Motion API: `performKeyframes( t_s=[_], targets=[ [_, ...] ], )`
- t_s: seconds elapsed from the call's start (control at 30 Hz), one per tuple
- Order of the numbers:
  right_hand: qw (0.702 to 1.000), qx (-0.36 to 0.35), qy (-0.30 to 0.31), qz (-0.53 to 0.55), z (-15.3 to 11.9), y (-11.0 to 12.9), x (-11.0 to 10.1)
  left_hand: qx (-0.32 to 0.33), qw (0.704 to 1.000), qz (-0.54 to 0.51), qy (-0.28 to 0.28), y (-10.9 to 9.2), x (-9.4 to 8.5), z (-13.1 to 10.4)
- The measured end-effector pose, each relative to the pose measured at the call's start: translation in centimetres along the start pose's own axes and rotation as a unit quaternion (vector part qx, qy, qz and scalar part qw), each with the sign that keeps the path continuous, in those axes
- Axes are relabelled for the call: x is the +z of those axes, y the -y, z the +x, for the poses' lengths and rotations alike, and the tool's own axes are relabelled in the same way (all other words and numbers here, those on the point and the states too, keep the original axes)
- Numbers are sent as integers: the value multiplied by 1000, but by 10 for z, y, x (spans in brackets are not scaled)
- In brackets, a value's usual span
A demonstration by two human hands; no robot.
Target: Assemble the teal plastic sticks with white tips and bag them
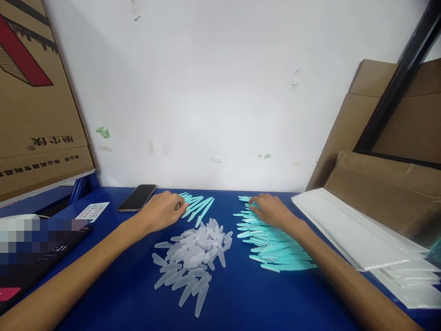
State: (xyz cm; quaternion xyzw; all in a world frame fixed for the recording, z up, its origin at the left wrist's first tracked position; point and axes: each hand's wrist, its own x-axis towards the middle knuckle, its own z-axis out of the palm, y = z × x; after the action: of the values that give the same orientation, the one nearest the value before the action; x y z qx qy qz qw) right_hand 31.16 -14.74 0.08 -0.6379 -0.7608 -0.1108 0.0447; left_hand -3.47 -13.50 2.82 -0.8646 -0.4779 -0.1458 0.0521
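Observation:
My left hand (163, 212) rests at the back of the blue table, its fingers curled and thumb drawn in. It touches the left end of a small group of slim turquoise sticks (203, 209) that look like eyebrow razors; what lies inside the fingers is hidden. Bent fingers of my right hand (270, 210) close on the far end of a larger pile of the same turquoise razors (275, 250). Between my forearms lies a loose heap of frosted, translucent blade covers (196, 253), several of them spread toward me.
A phone (137, 197) and a printed card (92, 211) lie at the left, beside a dark screen device (44, 257). White plastic sleeves (354, 230) are stacked at the right. Cardboard boxes (37, 101) stand on the left, with folded cardboard (386, 184) at the right. A white wall (220, 101) closes the back.

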Motion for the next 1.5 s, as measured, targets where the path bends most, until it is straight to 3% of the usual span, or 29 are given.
performKeyframes(
  t_s=[0.27, 0.53, 0.9, 1.1, 1.27, 1.4, 1.5],
  targets=[
    [1000, 8, 1, 0, -1, 2, -7, 51, 982, -156, 92, -7, -10, -5],
    [1000, 2, -14, -8, 1, 1, -4, 46, 965, -179, 187, -8, -11, -8],
    [998, -13, -56, -34, 5, 0, -3, 36, 962, -195, 190, -1, 2, -6],
    [994, 17, -88, -55, 2, 4, -11, 45, 954, -223, 193, -4, 4, -6],
    [989, 18, -149, -5, -4, 10, -20, 39, 957, -209, 197, -8, 2, -7],
    [977, -35, -202, 51, -8, 20, -24, 42, 968, -199, 146, -12, -2, -7],
    [973, -78, -203, 78, -12, 33, -23, 42, 978, -181, 95, -16, -4, -7]
  ],
)
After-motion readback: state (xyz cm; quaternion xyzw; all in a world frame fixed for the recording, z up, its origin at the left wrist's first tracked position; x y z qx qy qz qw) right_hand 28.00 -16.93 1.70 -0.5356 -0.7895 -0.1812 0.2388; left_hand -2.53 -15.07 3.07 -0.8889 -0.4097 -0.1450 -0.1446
